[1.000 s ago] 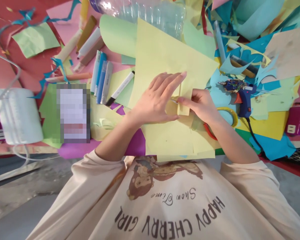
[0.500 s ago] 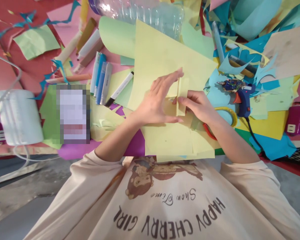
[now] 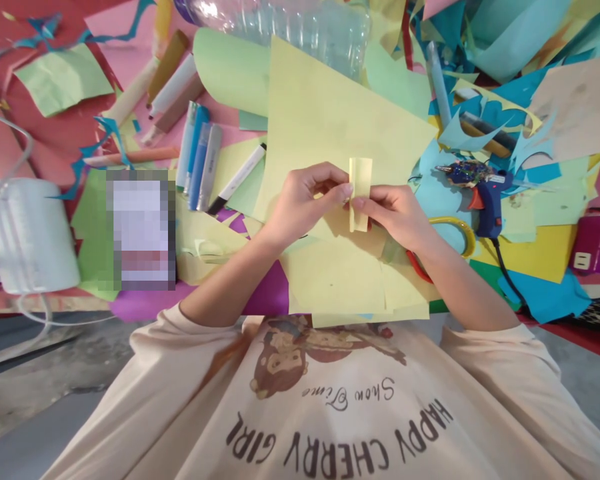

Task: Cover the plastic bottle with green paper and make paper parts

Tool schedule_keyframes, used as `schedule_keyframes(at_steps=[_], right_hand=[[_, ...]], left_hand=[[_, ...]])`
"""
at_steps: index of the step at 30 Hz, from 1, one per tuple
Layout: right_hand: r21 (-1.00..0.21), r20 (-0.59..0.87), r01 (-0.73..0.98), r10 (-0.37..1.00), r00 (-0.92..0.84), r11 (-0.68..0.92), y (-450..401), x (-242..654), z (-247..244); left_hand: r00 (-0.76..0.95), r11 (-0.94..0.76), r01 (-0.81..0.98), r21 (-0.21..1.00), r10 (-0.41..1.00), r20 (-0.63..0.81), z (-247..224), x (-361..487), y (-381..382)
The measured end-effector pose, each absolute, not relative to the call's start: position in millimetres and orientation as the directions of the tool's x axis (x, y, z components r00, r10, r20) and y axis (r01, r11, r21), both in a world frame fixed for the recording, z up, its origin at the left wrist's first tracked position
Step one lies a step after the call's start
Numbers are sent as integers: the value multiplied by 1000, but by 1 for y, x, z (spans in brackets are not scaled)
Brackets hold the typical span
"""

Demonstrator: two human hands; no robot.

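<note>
A small strip of yellow paper [image 3: 361,177], with a fold along its left edge, stands out between my two hands. My left hand [image 3: 310,197] pinches that folded edge between thumb and fingers. On the other side, my right hand [image 3: 393,210] grips the strip with the thumb in front and the fingers partly hidden behind it. Under both hands lies a large yellow paper sheet [image 3: 320,100]. More yellow sheets [image 3: 335,287] overlap near the table's front edge.
To the right are scissors [image 3: 467,233] with a yellow and red handle and a blue glue gun [image 3: 489,207]. Markers [image 3: 200,160], a blurred-out phone-like rectangle [image 3: 140,230] and a white cylinder [image 3: 33,233] lie left. A clear plastic bottle [image 3: 300,30] lies at the back.
My left hand, spread wide along the strip's edge before, has drawn its fingers together into a pinch on the fold. My right hand keeps its grip in nearly the same place.
</note>
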State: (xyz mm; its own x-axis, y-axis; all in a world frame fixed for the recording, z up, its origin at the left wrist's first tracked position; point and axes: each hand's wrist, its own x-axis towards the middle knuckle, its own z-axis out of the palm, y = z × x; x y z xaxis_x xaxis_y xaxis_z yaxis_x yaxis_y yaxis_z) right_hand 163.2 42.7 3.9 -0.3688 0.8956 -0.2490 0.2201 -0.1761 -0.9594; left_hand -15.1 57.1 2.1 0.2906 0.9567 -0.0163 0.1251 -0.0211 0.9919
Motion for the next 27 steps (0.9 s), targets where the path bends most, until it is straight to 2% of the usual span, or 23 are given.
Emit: schedule_keyframes(at_steps=[4, 13, 21, 24, 27], right_hand=[[-946, -251, 283, 906, -340, -157, 42, 163, 4], [-925, -197, 379, 896, -397, -35, 42, 163, 4], [-878, -56, 457, 919, -390, 140, 44, 163, 3], [-841, -10, 510, 935, -354, 184, 45, 167, 17], [-748, 31, 631, 961, -274, 204, 38, 188, 40]], left_hand=[[241, 54, 118, 992, 967, -81, 4, -15, 56], [183, 190, 47, 981, 963, -196, 8, -13, 57], [181, 178, -15, 984, 968, -172, 0, -16, 59], [173, 177, -9, 984, 970, -173, 0, -16, 60], [166, 202, -7, 979, 966, -198, 1, -16, 61]])
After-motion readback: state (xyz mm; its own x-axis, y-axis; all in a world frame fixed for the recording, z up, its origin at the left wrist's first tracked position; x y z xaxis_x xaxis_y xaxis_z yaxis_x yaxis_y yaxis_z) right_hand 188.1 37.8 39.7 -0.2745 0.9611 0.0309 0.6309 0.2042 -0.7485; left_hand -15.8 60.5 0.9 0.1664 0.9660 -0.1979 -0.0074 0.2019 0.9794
